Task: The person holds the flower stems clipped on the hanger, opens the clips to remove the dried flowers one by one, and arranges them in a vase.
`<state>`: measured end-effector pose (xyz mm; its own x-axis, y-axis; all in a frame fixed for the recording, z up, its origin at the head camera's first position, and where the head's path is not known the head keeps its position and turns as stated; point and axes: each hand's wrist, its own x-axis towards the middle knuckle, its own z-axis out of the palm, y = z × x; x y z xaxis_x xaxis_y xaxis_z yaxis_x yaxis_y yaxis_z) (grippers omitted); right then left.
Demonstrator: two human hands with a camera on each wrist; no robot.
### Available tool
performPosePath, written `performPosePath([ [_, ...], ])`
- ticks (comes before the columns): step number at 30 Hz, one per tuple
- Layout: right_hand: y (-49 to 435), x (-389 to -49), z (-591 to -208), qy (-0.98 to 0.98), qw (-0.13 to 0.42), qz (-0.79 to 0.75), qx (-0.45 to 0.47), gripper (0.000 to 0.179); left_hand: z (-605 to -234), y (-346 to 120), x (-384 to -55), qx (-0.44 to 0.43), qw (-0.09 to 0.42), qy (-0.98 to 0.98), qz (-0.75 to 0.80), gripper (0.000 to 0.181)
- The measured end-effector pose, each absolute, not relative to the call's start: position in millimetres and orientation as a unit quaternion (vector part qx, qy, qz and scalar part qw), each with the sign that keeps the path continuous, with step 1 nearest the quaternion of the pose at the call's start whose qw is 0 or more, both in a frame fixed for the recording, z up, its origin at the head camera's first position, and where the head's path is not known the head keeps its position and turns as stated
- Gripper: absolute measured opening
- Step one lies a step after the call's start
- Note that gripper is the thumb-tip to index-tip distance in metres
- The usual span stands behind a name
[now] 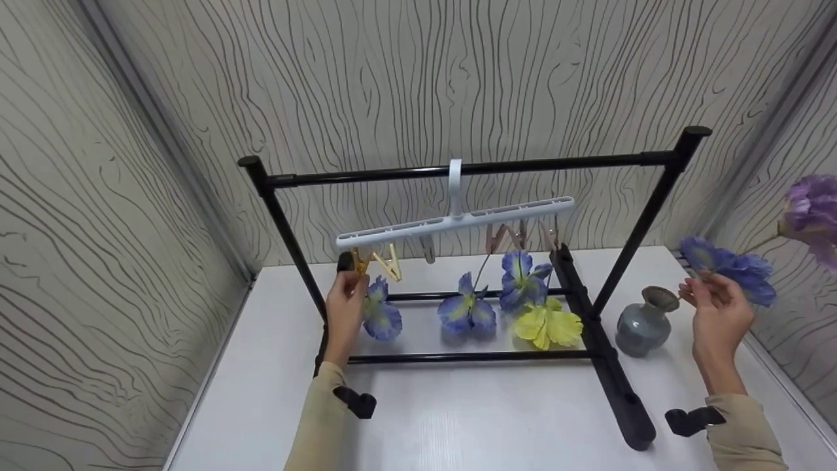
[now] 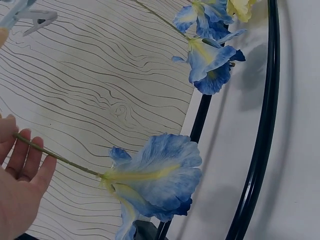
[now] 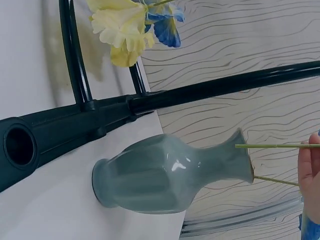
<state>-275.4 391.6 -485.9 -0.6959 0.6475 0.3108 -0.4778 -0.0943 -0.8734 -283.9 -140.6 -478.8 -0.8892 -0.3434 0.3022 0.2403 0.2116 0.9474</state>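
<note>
At the left end of a pale blue clip hanger [image 1: 418, 229], my left hand [image 1: 345, 307] pinches the thin stem of a blue iris [image 2: 155, 175], its bloom facing down. Close above these fingers is an amber clothespin [image 1: 360, 263]; a pale yellow clothespin [image 1: 390, 267] hangs beside it. My right hand [image 1: 719, 317] holds another blue iris [image 1: 749, 271] by its stem [image 3: 275, 146], whose lower end overlaps the mouth of a grey-blue vase [image 3: 150, 175]. A second stem [image 3: 275, 179] comes out of that mouth. A purple iris [image 1: 814, 212] rises at the far right.
The hanger hooks over the top bar of a black rack [image 1: 549, 165]. From its clothespins hang two more blue irises [image 1: 465, 315] and a yellow iris [image 1: 549, 325]. The vase stands right of the rack's foot [image 1: 618, 392] on a white table [image 1: 458, 418], with patterned walls around.
</note>
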Motion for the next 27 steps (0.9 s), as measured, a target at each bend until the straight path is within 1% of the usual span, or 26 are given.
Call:
performPosePath([
  [5, 394, -275, -486, -0.519, 0.386, 0.758, -0.089, 0.012, -480, -140, -283, 0.030, 0.232, -0.743, -0.626, 0.013],
  [12, 393, -277, -484, -0.474, 0.438, 0.759, -0.089, 0.008, -482, -141, -281, 0.026, 0.230, -0.748, -0.622, 0.012],
  [20, 391, -280, -484, -0.450, 0.468, 0.755, -0.093, 0.008, -483, -142, -280, 0.022, 0.227, -0.747, -0.624, 0.012],
  [22, 391, -281, -486, -0.442, 0.470, 0.759, -0.092, 0.008, -483, -142, -280, 0.019, 0.228, -0.748, -0.623, 0.012],
  [27, 390, -282, -495, -0.436, 0.450, 0.773, -0.099, 0.004, -484, -142, -281, 0.022, 0.230, -0.746, -0.624, 0.012],
])
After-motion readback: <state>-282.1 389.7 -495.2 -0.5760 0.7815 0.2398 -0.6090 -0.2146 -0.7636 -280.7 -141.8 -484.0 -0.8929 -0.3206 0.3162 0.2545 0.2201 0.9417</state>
